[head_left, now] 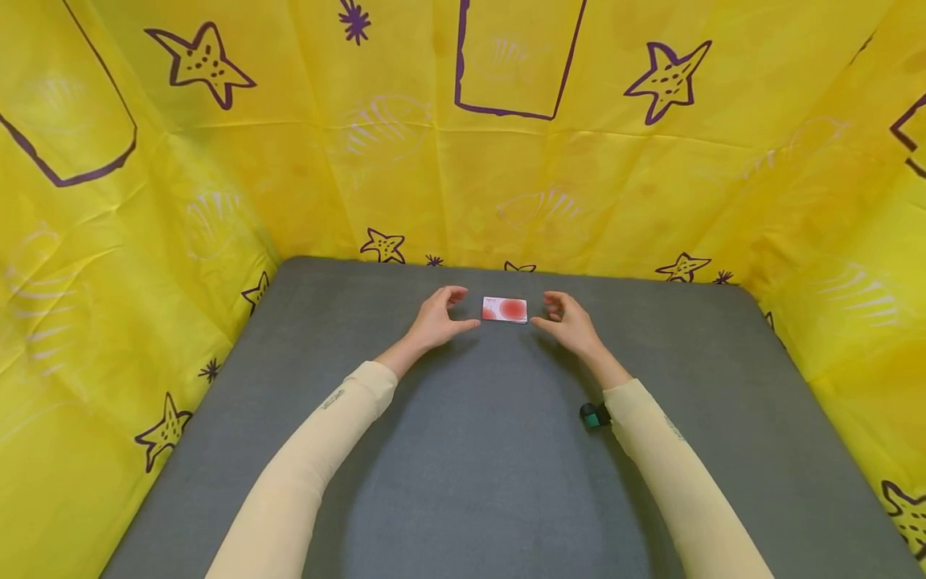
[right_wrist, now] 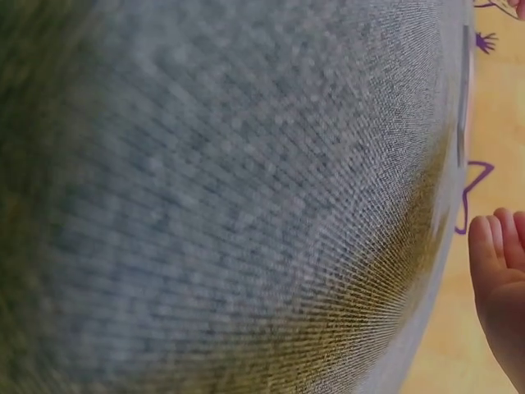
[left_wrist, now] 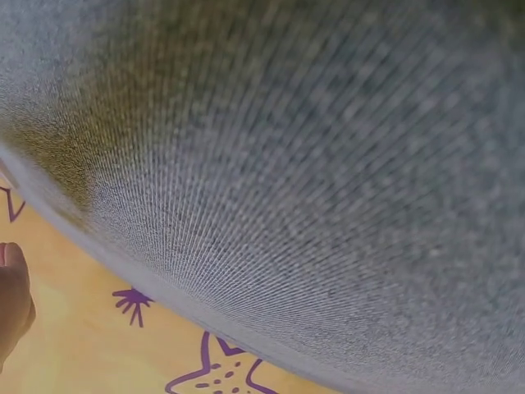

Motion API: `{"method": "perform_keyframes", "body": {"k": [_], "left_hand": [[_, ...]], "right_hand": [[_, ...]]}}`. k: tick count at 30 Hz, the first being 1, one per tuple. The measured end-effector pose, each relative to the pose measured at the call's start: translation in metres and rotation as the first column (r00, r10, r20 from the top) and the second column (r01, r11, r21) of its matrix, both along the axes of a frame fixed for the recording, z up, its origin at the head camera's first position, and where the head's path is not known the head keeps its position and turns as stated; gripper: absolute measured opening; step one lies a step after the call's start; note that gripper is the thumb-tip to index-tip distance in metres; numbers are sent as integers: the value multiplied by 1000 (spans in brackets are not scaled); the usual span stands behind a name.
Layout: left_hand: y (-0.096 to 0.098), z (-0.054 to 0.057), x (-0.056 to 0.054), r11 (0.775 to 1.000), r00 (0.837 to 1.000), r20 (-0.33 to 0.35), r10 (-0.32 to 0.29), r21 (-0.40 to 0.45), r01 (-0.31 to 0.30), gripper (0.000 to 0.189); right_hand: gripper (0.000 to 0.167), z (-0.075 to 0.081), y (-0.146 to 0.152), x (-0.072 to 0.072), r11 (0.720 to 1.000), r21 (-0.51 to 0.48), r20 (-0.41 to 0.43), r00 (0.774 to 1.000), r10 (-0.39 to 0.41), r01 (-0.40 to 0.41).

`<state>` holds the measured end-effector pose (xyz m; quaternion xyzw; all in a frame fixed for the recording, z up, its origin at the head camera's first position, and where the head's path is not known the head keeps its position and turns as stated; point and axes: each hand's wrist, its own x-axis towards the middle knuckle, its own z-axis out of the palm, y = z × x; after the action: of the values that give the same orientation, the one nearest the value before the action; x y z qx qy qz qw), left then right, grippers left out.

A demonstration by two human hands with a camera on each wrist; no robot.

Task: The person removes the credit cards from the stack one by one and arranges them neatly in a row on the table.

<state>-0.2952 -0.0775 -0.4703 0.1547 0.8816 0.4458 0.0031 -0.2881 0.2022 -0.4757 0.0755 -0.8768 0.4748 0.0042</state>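
Near the back of the grey table lies a small flat white box (head_left: 505, 310) with red circles on its top; it could also be a stack of cards. My left hand (head_left: 436, 316) is just left of it, thumb and fingers spread apart, a small gap from its edge. On the other side my right hand (head_left: 570, 323) mirrors this, fingers loosely bent and thumb toward the box. Neither hand holds anything. The wrist views show mostly tabletop, with part of the left hand (left_wrist: 11, 304) and part of the right hand (right_wrist: 502, 287) at their edges.
The grey table (head_left: 463, 466) is bordered at the back and sides by a yellow cloth (head_left: 434, 185) printed with purple starfish and fish outlines. A small black and green device (head_left: 595, 416) sits at the right sleeve's cuff.
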Motion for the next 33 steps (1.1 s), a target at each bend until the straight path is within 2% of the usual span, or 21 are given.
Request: {"method": "perform_keyframes", "body": {"k": [17, 23, 33], "left_hand": [[13, -7, -18, 992, 996, 9, -88, -91, 89, 62], [16, -10, -22, 984, 995, 22, -96, -147, 98, 59], [19, -12, -29, 972, 994, 40, -103, -208, 109, 57]], "right_hand": [[58, -2, -4, -12, 995, 83, 11, 998, 59, -60], [59, -3, -6, -17, 990, 120, 33, 997, 77, -80], [57, -6, -8, -24, 981, 151, 12, 993, 118, -119]]}}
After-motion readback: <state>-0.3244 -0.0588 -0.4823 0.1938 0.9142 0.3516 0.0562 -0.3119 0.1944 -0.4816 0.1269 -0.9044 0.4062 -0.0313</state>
